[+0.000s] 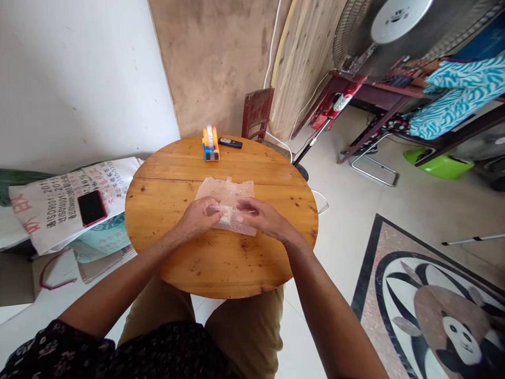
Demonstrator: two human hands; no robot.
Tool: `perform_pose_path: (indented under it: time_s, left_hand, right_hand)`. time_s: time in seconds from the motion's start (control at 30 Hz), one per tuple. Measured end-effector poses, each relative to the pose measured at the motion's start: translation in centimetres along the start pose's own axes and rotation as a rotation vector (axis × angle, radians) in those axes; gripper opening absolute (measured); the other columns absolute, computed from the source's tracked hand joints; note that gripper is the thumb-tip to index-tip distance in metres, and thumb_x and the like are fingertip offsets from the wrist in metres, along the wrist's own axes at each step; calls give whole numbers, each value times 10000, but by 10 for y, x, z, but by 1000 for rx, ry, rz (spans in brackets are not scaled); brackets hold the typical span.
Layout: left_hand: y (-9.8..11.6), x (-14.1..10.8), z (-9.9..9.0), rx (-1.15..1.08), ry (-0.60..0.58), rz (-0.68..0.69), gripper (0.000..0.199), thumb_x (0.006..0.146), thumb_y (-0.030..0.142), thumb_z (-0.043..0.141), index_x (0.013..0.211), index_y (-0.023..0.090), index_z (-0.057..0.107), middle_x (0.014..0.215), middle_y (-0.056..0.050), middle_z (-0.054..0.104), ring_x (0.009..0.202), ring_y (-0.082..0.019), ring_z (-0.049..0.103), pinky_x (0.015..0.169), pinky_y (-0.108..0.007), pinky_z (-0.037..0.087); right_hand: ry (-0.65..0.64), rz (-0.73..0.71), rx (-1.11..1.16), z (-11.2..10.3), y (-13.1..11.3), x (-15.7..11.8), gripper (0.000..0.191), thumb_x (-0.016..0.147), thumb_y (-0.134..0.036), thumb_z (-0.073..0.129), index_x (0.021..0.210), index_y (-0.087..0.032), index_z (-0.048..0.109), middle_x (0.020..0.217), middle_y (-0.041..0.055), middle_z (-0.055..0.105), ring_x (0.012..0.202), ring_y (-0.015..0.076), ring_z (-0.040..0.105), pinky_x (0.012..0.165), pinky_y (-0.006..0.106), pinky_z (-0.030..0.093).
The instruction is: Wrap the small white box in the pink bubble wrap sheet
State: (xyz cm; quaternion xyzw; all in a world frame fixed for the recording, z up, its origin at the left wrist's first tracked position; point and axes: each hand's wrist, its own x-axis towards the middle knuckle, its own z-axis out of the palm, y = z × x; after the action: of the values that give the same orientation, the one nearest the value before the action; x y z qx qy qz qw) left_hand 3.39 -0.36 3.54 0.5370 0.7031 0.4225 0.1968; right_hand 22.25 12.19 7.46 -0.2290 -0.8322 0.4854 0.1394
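A sheet of clear bubble wrap (pixel 236 190) lies on the round wooden table (pixel 221 268), right in front of me. On its near half is a small whitish bundle (pixel 225 216), which looks wrapped in plastic; what is inside cannot be made out. My left hand (pixel 200 216) pinches the left side of the wrap between thumb and fingers. From the other side, my right hand (pixel 265 217) has its fingers curled and closed on the wrap's right side, thumb beside the bundle.
A tape dispenser (pixel 210 145), orange and blue, stands at the table's far edge beside a black handheld device (pixel 231 143). Left of the table, a phone (pixel 92 208) rests on printed sacks (pixel 59 226). A standing fan (pixel 394 37) and a seated person (pixel 457 100) are at right.
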Motion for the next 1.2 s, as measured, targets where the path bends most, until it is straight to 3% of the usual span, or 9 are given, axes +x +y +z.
perform_pose_path:
  time_s: [0.17, 0.33, 0.5, 0.67, 0.8, 0.9, 1.0, 1.1, 1.2]
  left_hand:
    - [-3, 9, 1, -91, -53, -9, 253, 749, 374, 636, 894, 169, 667, 934, -50, 725, 844, -200, 651, 746, -286, 493]
    - [-2, 13, 1, -237, -92, -48, 222, 704, 373, 652, 761, 161, 625, 770, -8, 666, 689, -142, 585, 609, -228, 442]
    - [1, 2, 2, -311, -142, -150, 187, 654, 338, 647, 711, 166, 597, 629, 23, 589, 560, -114, 514, 519, -216, 391]
    - [0, -9, 1, -339, -194, -166, 183, 651, 329, 647, 723, 173, 587, 644, 27, 589, 566, -110, 520, 528, -216, 396]
    - [0, -7, 1, -348, -183, -162, 181, 647, 305, 664, 742, 174, 584, 663, 30, 585, 590, -112, 529, 544, -217, 401]
    - [1, -5, 1, -350, -199, -146, 168, 655, 293, 661, 741, 174, 579, 658, 32, 574, 587, -111, 523, 545, -219, 399]
    - [1, -5, 0, -360, -206, -105, 153, 674, 297, 649, 722, 180, 563, 682, 23, 583, 610, -118, 536, 572, -230, 419]
    - [-1, -5, 2, -369, -216, -82, 147, 682, 303, 638, 718, 184, 559, 690, 16, 597, 638, -130, 558, 610, -246, 441]
    - [-2, -3, 3, -386, -204, -84, 145, 673, 290, 640, 748, 181, 580, 721, 12, 616, 674, -137, 578, 645, -254, 461]
  right_hand:
    - [126, 27, 13, 27, 20, 18, 187, 713, -347, 656, 746, -173, 596, 703, -3, 596, 677, 149, 544, 628, 262, 427]
    - [136, 77, 229, 37, 33, 22, 245, 705, -412, 638, 702, -198, 518, 610, -43, 526, 543, 106, 455, 518, 221, 359]
    - [126, 98, 217, 42, 29, 8, 223, 691, -376, 653, 679, -193, 525, 609, -39, 533, 535, 95, 448, 496, 206, 357]
    - [103, 111, 227, 46, 27, -4, 189, 740, -360, 632, 716, -199, 535, 599, -43, 534, 530, 103, 460, 500, 214, 386]
    - [251, 26, -40, 43, 24, -12, 84, 790, -279, 586, 805, -197, 598, 776, 19, 652, 719, 173, 591, 689, 304, 492]
    - [347, -137, -311, 43, 11, -20, 154, 842, -218, 554, 968, -202, 640, 1017, 96, 681, 973, 246, 610, 897, 411, 481]
    - [220, -259, -485, 48, -6, -23, 241, 879, -198, 539, 1093, -222, 648, 1197, 116, 646, 1121, 277, 567, 989, 455, 438]
    - [66, -254, -558, 50, -12, -19, 334, 883, -207, 561, 1213, -214, 605, 1269, 124, 616, 1154, 293, 560, 992, 470, 433]
    - [47, -245, -562, 47, -6, -11, 422, 893, -243, 559, 1312, -205, 534, 1321, 136, 582, 1237, 300, 514, 1036, 487, 407]
